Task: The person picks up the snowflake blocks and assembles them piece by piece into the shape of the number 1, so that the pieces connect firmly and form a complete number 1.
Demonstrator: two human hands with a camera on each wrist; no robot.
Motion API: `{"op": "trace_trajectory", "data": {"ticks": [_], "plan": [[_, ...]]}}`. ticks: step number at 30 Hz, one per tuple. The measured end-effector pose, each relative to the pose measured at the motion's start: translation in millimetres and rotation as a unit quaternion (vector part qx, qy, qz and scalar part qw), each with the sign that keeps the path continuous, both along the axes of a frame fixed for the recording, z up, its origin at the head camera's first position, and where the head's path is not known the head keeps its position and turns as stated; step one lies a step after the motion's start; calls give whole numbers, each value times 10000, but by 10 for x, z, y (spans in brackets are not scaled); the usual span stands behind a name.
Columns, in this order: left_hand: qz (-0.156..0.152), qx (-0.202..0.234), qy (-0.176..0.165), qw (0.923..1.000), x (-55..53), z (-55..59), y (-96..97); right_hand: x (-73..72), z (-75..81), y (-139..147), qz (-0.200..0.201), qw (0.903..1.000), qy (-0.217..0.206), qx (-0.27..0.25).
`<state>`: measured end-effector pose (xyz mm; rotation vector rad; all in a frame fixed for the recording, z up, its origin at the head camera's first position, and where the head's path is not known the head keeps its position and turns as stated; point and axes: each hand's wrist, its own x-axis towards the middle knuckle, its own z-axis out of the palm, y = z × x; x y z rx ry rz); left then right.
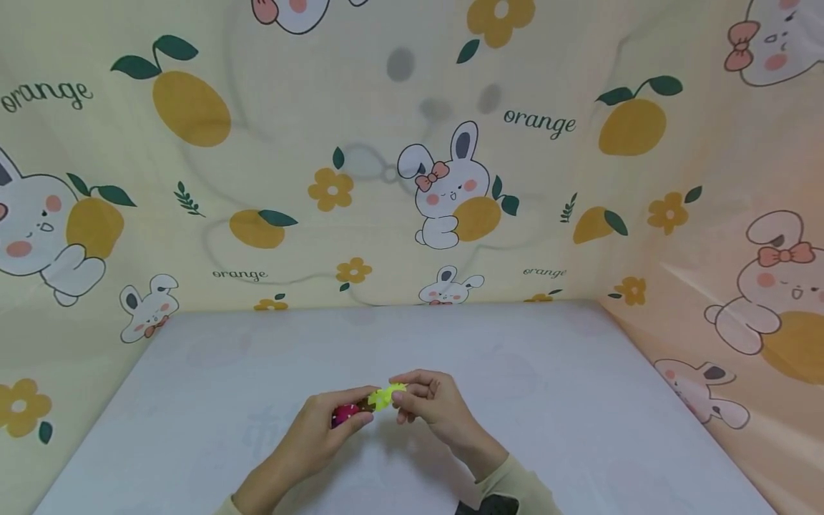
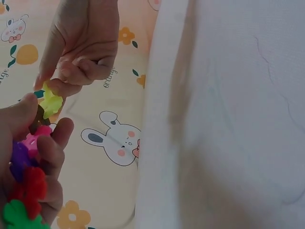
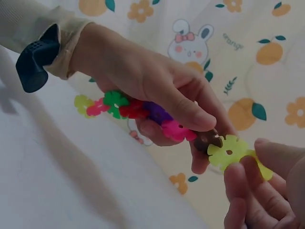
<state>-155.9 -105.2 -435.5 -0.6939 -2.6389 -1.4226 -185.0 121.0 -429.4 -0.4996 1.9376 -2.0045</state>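
Note:
My left hand (image 1: 315, 433) grips a chain of flower-shaped plastic interlocking discs. In the right wrist view the chain runs under its palm: yellow, pink, green (image 3: 116, 104), red, purple (image 3: 158, 113), pink, then brown (image 3: 208, 141). Past the left fingertips, a yellow disc (image 3: 228, 151) sits at the brown one. Another yellow disc (image 3: 263, 171), tilted nearly edge-on, meets it on the far side. My right hand (image 1: 440, 411) pinches this second disc between thumb and fingers, which hide part of it. Both hands are raised over the table, close together.
The white table (image 1: 193, 429) spreads beneath both hands. Behind and beside it hangs a cream cloth (image 1: 309, 107) printed with rabbits and oranges. A dark wrist mount (image 3: 38, 62) sits at the left sleeve.

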Motion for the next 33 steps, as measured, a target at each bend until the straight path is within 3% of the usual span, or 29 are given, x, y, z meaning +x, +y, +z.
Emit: {"op": "trace_trajectory", "data": {"ticks": [8, 13, 20, 27, 33], "plan": [[257, 88, -181, 9995, 6, 38, 17, 34, -14, -73, -179, 9994, 59, 287], [210, 145, -344, 9991, 11, 56, 25, 57, -41, -111, -94, 9990, -97, 427], [-17, 356, -541, 9979, 16, 56, 18, 72, -44, -138, 26, 9996, -153, 245], [-320, 726, -1131, 9904, -14, 52, -31, 69, 23, -117, -265, 9994, -157, 132], [-366, 618, -1673, 9833, -74, 59, -79, 32, 43, -60, -500, 9982, -300, 141]]}}
